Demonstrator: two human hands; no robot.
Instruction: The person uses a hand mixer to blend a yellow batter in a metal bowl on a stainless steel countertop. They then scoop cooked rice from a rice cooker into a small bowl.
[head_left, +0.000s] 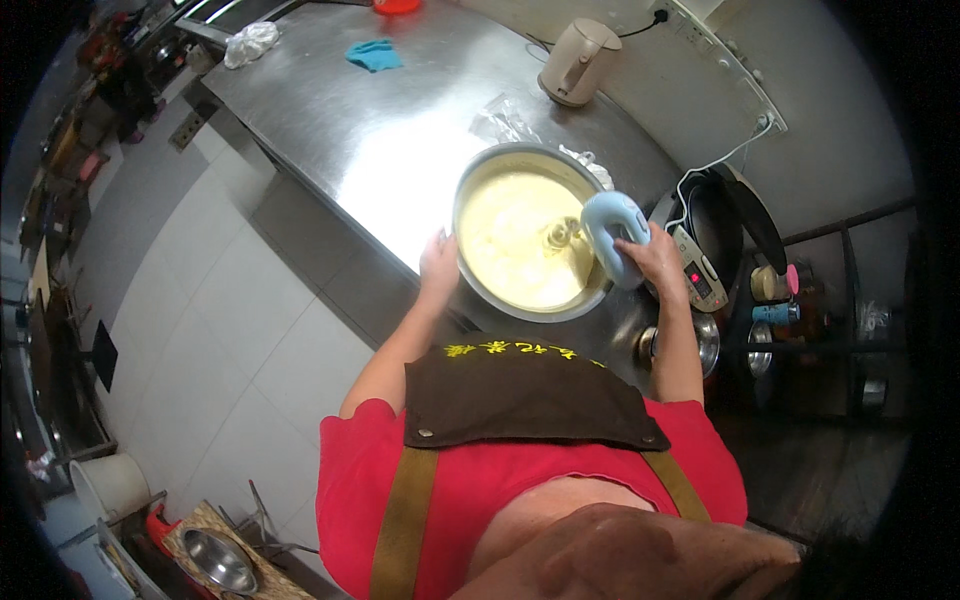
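Note:
A large metal bowl (534, 313) stands near the edge of a stainless steel table. It holds a pale yellow batter (510, 232) with a creamy, rippled surface. On its left side, my left hand (439, 262) grips the rim. My right hand (654, 259) is closed around the handle of a light blue electric hand mixer (615, 217) over the bowl's right side. The mixer's beaters (562, 232) dip into the batter; whether they spin cannot be told.
Behind the bowl lies a clear plastic bag (504, 120), with a beige electric kettle (581, 64) farther back. A cooker (701, 274) with its lid up and metal bowls (705, 345) are at the right. A blue cloth (375, 55) lies on the steel table (300, 90).

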